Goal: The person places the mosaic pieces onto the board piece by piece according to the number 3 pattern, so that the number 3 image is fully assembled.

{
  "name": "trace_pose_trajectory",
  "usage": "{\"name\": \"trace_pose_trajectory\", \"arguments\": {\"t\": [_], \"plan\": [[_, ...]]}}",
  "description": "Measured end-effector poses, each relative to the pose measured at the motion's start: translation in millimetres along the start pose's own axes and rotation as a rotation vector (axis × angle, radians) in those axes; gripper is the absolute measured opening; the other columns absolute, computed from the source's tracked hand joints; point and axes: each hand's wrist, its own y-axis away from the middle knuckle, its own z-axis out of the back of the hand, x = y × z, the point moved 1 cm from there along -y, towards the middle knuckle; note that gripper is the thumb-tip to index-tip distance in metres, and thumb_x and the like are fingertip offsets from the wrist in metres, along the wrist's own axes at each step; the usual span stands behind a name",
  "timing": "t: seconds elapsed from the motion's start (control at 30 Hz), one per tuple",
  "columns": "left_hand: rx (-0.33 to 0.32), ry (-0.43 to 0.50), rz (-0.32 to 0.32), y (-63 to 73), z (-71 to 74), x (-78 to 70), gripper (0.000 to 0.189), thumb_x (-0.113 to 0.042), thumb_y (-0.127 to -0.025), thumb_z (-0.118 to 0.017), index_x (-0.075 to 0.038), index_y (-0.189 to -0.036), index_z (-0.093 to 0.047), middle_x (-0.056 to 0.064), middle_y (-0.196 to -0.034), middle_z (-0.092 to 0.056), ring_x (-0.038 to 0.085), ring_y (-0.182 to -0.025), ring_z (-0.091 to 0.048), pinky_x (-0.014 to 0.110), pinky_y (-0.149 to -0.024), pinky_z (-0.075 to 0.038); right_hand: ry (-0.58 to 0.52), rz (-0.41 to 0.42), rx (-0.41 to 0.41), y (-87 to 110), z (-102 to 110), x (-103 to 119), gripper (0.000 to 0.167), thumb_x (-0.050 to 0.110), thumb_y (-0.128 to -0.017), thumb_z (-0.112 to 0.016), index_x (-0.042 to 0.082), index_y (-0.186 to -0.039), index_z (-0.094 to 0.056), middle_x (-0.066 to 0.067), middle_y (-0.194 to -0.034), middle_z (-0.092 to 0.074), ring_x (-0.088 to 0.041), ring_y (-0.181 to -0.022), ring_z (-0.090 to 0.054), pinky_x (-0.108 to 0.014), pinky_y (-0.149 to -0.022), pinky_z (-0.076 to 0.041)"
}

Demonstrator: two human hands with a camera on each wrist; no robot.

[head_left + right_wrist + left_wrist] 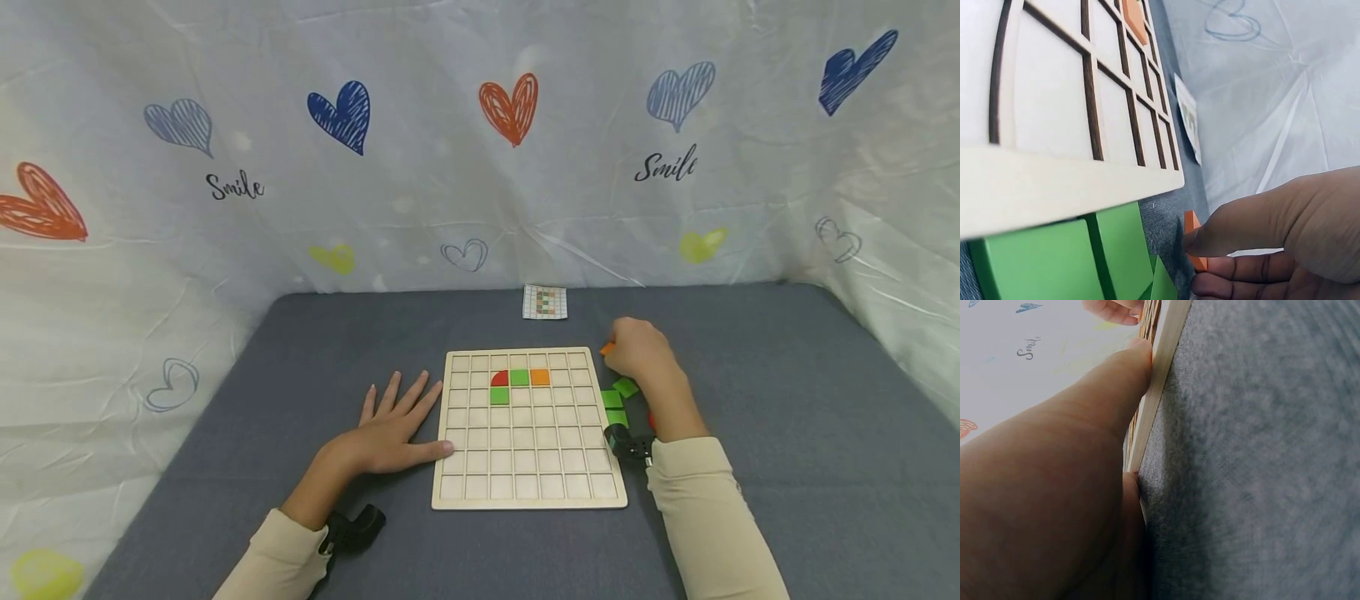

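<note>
A wooden grid board lies on the table. In its upper cells sit a red rounded tile, a green tile with an orange tile beside it, and another green tile below the red one. My left hand is spread at the board's left side, its thumb on the edge. Off the board's upper right corner, my right hand pinches an orange tile between thumb and fingers, low by the tabletop. Its fingertips are partly hidden in the head view.
Several loose green tiles lie along the board's right edge, under the right forearm. Part of a red piece shows beside the wrist. A small printed card with a coloured grid stands at the back, before a white curtain.
</note>
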Motion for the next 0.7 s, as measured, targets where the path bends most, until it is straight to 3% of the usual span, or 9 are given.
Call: {"name": "trace_pose_trajectory", "arguments": {"t": [0.13, 0.27, 0.4, 0.53, 0.7], "plan": [[-0.001, -0.005, 0.001, 0.0, 0.0, -0.4, 0.098, -0.074, -0.091, -0.053, -0.021, -0.163, -0.012, 0.006, -0.168, 0.001, 0.039, -0.149, 0.016, 0.065, -0.111, 0.013, -0.013, 0.019, 0.008, -0.1, 0.5, 3.3, 0.024, -0.006, -0.085, -0.057, 0.007, -0.064, -0.053, -0.005, -0.064, -0.045, -0.021, -0.058, -0.037, -0.034, -0.057, -0.033], [-0.007, -0.006, 0.003, -1.7, -3.2, 2.4, 0.100, -0.077, -0.089, -0.050, -0.023, -0.163, -0.011, 0.004, -0.168, 0.003, 0.037, -0.149, 0.018, 0.064, -0.111, 0.014, -0.010, 0.018, 0.019, 0.0, 0.9, 7.0, 0.009, -0.005, -0.087, -0.059, -0.003, -0.084, -0.068, -0.015, -0.081, -0.062, -0.026, -0.066, -0.050, -0.038, -0.061, -0.042], [-0.012, -0.001, 0.011, -3.4, -7.0, 5.5, 0.102, -0.081, -0.087, -0.047, -0.026, -0.163, -0.009, 0.000, -0.167, 0.006, 0.034, -0.149, 0.021, 0.062, -0.112, 0.016, 0.011, 0.021, 0.016, 0.5, 1.1, 10.8, 0.016, -0.005, -0.087, -0.060, -0.007, -0.099, -0.070, -0.022, -0.100, -0.067, -0.033, -0.080, -0.058, -0.044, -0.069, -0.048], [-0.012, 0.013, 0.008, -2.7, -5.7, 3.7, 0.101, -0.079, -0.088, -0.049, -0.024, -0.163, -0.010, 0.004, -0.168, 0.004, 0.036, -0.149, 0.019, 0.062, -0.111, 0.016, 0.024, 0.040, 0.008, 1.3, 1.5, 14.5, 0.015, -0.007, -0.087, -0.059, -0.005, -0.097, -0.070, -0.020, -0.099, -0.066, -0.032, -0.080, -0.057, -0.045, -0.068, -0.047], [-0.018, 0.003, 0.005, -3.3, -6.6, 4.8, 0.102, -0.081, -0.087, -0.047, -0.025, -0.163, -0.009, 0.002, -0.168, 0.004, 0.034, -0.149, 0.020, 0.061, -0.111, 0.017, 0.024, 0.072, 0.009, 3.0, 1.4, 22.1, 0.020, -0.006, -0.087, -0.062, -0.008, -0.106, -0.069, -0.023, -0.107, -0.067, -0.034, -0.087, -0.060, -0.048, -0.073, -0.051]]}}
